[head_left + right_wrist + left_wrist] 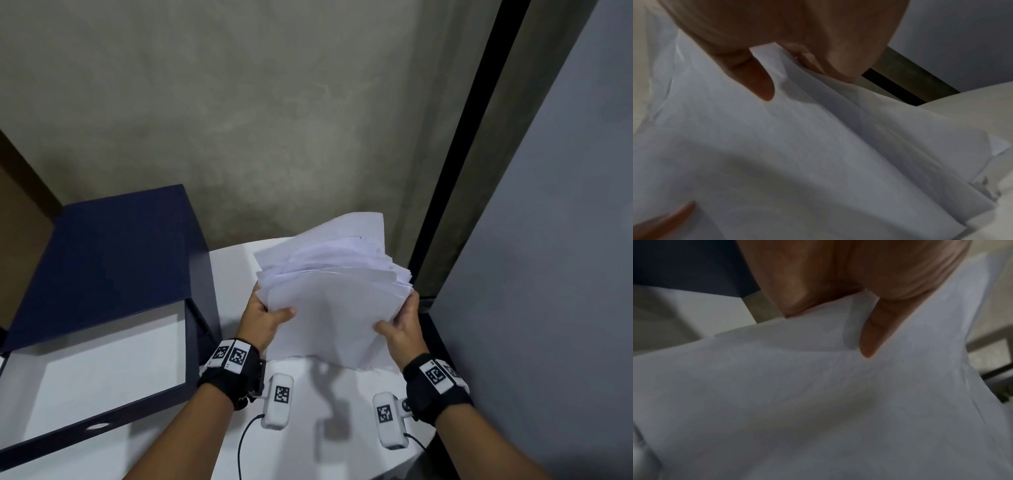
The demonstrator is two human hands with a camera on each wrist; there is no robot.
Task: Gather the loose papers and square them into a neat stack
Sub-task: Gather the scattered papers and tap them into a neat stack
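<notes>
Head view, left hand [263, 317], right hand [399, 329] gripping uneven papers [329, 294]

No readable text; only coded square markers on wrist bands [236, 356], camera pods [281, 394].

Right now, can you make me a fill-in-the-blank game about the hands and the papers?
1. The papers are held by ____ hands.
2. The left hand grips the papers' ____ side.
3. The open box has a dark ____ lid.
4. The papers' top edges look ____, not squared.

Missing words: two; left; blue; uneven
</notes>
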